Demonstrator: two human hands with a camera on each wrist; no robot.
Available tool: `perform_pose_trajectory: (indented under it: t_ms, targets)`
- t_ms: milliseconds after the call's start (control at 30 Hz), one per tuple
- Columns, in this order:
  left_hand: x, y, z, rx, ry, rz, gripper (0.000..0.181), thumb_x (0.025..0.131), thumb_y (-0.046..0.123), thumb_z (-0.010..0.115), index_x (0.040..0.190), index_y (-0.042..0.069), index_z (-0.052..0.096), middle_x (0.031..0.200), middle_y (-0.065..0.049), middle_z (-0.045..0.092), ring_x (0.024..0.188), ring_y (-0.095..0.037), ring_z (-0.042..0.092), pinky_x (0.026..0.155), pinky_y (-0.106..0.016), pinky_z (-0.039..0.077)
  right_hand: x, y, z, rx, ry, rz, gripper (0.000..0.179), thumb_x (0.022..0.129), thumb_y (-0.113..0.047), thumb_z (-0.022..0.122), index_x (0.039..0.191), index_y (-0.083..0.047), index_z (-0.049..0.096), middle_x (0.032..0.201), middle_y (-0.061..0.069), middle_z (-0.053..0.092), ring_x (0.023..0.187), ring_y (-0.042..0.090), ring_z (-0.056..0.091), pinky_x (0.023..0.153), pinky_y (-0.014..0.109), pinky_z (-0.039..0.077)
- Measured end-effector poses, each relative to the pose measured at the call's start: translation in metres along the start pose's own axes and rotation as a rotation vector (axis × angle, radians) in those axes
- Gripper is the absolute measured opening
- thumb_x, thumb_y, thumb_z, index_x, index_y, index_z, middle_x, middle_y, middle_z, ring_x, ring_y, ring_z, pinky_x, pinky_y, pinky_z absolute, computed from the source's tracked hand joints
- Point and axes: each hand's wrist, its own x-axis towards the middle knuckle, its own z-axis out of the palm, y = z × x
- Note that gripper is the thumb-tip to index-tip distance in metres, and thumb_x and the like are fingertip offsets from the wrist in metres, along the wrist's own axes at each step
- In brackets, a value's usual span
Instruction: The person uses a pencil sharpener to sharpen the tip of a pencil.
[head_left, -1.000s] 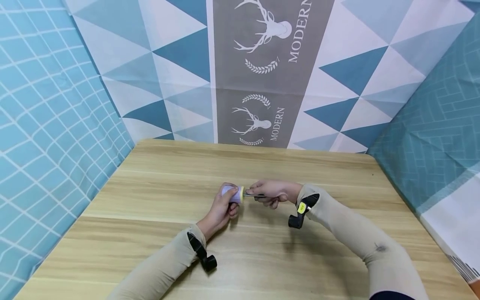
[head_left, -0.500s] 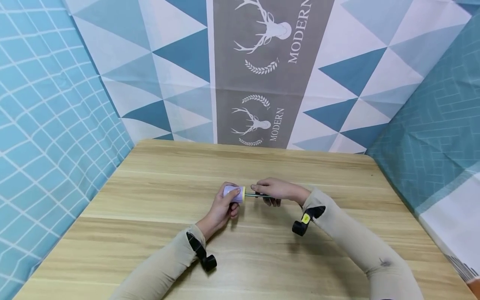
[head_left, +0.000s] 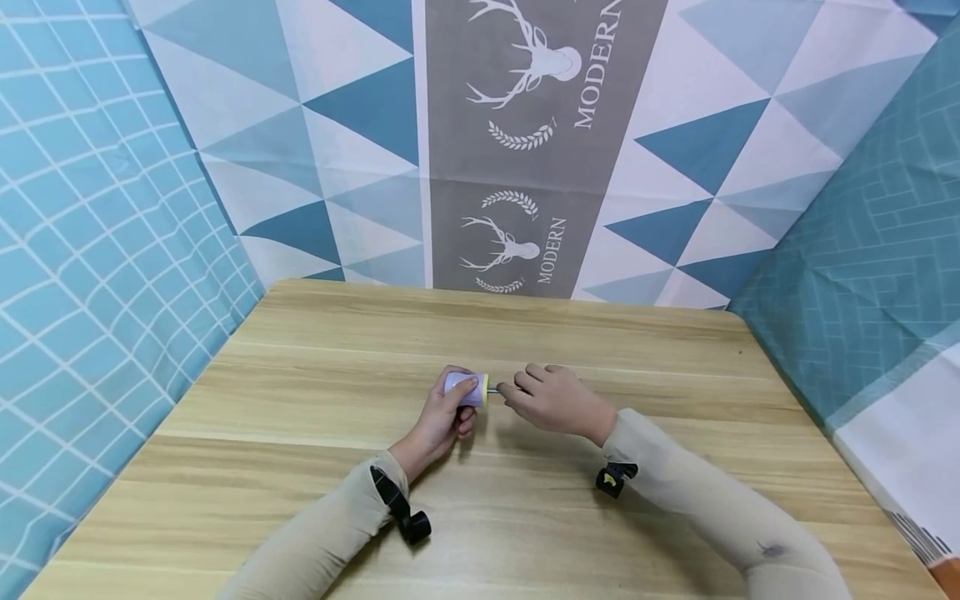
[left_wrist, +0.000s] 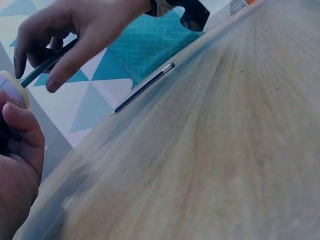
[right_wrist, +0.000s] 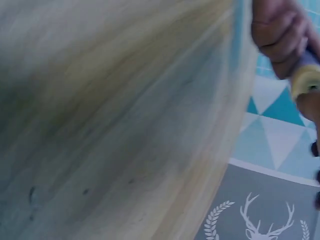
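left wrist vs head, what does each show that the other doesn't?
Left wrist only: a second blue pencil lying on the table, apart from both hands.
Head only: both sleeves, the wrist cameras, the deer-print backdrop.
Both: the left hand gripping the lilac sharpener, and the right hand holding a green pencil pointed into the sharpener's yellow end.

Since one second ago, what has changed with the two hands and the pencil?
The right hand turned palm-down over the pencil, and its wrist dropped toward the table. It still holds the pencil in the sharpener. The left hand keeps gripping the sharpener in place.
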Motion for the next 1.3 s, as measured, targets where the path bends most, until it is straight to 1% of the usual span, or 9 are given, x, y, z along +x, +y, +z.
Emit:
perform_pose_trajectory:
  t_ms: [133, 267, 567, 700, 800, 933, 1033, 1200, 1300]
  targets:
    - [0.000, 0.000, 0.000, 0.005, -0.008, 0.008, 0.009, 0.099, 0.016, 0.053, 0.105, 0.018, 0.048, 0.053, 0.001, 0.039, 0.039, -0.006, 0.037, 0.036, -0.019, 0.029, -0.001, 0.002, 0.009, -0.121, 0.105, -0.117, 0.032, 0.108, -0.009, 0.034, 0.104, -0.011, 0.066, 0.076, -0.001, 0.055, 0.059, 0.013, 0.051, 0.047, 0.023, 0.045]
    - [0.000, 0.000, 0.000, 0.001, -0.003, 0.012, 0.008, 0.099, 0.015, 0.054, 0.105, 0.018, 0.048, 0.053, 0.001, 0.038, 0.039, -0.006, 0.036, 0.036, -0.019, 0.029, 0.000, 0.003, 0.013, -0.138, 0.140, -0.152, 0.034, 0.109, -0.009, 0.032, 0.103, -0.009, 0.065, 0.072, -0.002, 0.055, 0.054, 0.012, 0.049, 0.047, 0.024, 0.044]
    - [0.001, -0.001, -0.001, -0.018, -0.028, -0.016, 0.012, 0.100, 0.017, 0.054, 0.108, 0.015, 0.045, 0.053, 0.001, 0.037, 0.039, -0.006, 0.035, 0.037, -0.020, 0.028, 0.005, 0.004, 0.008, -0.030, 0.052, -0.141, 0.033, 0.110, -0.010, 0.029, 0.097, -0.006, 0.059, 0.065, -0.002, 0.053, 0.046, 0.009, 0.043, 0.041, 0.022, 0.039]
    - [0.001, 0.000, -0.002, -0.032, -0.036, -0.012, 0.012, 0.100, 0.018, 0.053, 0.107, 0.014, 0.044, 0.053, 0.002, 0.037, 0.039, -0.005, 0.036, 0.037, -0.019, 0.027, 0.011, 0.004, 0.006, 0.224, -0.039, -0.029, 0.006, 0.100, -0.009, 0.057, 0.095, -0.007, 0.058, 0.062, -0.003, 0.056, 0.045, 0.008, 0.047, 0.042, 0.020, 0.040]
    - [0.000, 0.000, -0.002, -0.043, -0.035, -0.006, 0.013, 0.100, 0.019, 0.054, 0.107, 0.014, 0.044, 0.053, 0.001, 0.036, 0.039, -0.005, 0.036, 0.037, -0.019, 0.027, 0.014, 0.004, 0.007, 0.510, -0.084, 0.101, 0.014, 0.089, -0.006, 0.072, 0.093, -0.007, 0.058, 0.065, -0.002, 0.063, 0.047, 0.005, 0.050, 0.045, 0.016, 0.042]
    - [-0.001, -0.001, -0.002, -0.034, -0.032, -0.006, 0.014, 0.100, 0.018, 0.055, 0.107, 0.013, 0.044, 0.053, 0.001, 0.037, 0.039, -0.006, 0.036, 0.037, -0.020, 0.028, 0.015, 0.006, 0.006, 0.824, -0.127, 0.256, 0.009, 0.091, -0.001, 0.068, 0.092, -0.006, 0.060, 0.073, 0.003, 0.069, 0.050, -0.001, 0.046, 0.047, 0.016, 0.040]
    - [-0.001, -0.001, -0.001, -0.001, -0.031, -0.009, 0.014, 0.100, 0.018, 0.055, 0.108, 0.014, 0.044, 0.053, 0.001, 0.038, 0.039, -0.006, 0.036, 0.037, -0.020, 0.030, 0.015, 0.007, 0.005, 1.023, -0.198, 0.394, 0.007, 0.095, -0.003, 0.065, 0.090, -0.007, 0.061, 0.065, -0.002, 0.061, 0.050, -0.002, 0.038, 0.046, 0.018, 0.036]
    - [-0.001, -0.002, 0.000, 0.023, -0.036, -0.007, 0.012, 0.099, 0.018, 0.055, 0.107, 0.016, 0.045, 0.054, 0.001, 0.038, 0.039, -0.007, 0.037, 0.037, -0.021, 0.032, 0.016, 0.009, -0.001, 1.405, -0.375, 0.734, 0.016, 0.099, -0.011, 0.061, 0.091, 0.002, 0.058, 0.050, -0.009, 0.036, 0.042, 0.004, 0.029, 0.041, 0.022, 0.026]
    - [-0.002, -0.002, 0.000, 0.023, -0.039, 0.006, 0.013, 0.098, 0.017, 0.055, 0.107, 0.016, 0.046, 0.054, 0.001, 0.039, 0.039, -0.006, 0.038, 0.037, -0.020, 0.031, 0.014, 0.009, -0.001, 1.652, -0.455, 0.924, 0.024, 0.102, -0.014, 0.056, 0.098, 0.009, 0.052, 0.047, -0.008, 0.032, 0.039, 0.007, 0.024, 0.038, 0.023, 0.021]
